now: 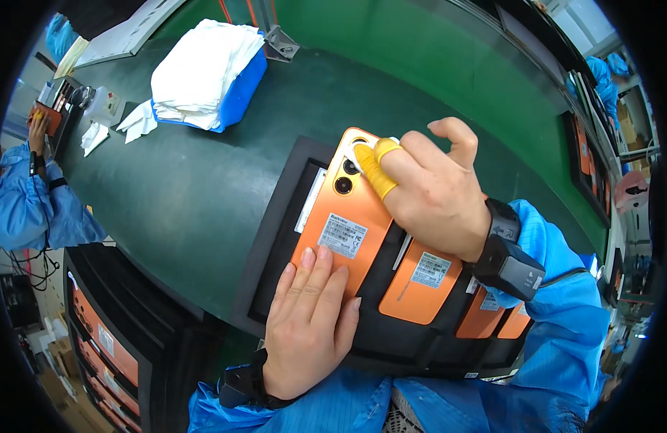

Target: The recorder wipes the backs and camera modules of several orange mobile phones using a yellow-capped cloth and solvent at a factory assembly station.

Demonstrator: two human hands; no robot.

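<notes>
An orange smartphone (369,211), back up, lies at the left end of a black tray (284,189). My left hand (308,339) rests flat on its lower part, fingers stretched out below the silver-white label (342,236). At the camera end, my right hand (441,187) is closed, with yellow finger cots (375,172) on two fingers. They press a small piece of white cloth (350,152) against the camera lenses. Only its edges show. Beside my right wrist lies a second orange phone (423,286), partly covered by that hand.
More orange phones (482,315) lie farther right in the tray. At the back left, a blue bin (244,90) holds stacked white cloths (203,68). Further left stand a clear bottle (102,106) and a co-worker's blue sleeve (41,202). Stacked black trays (156,339) with phones stand lower left.
</notes>
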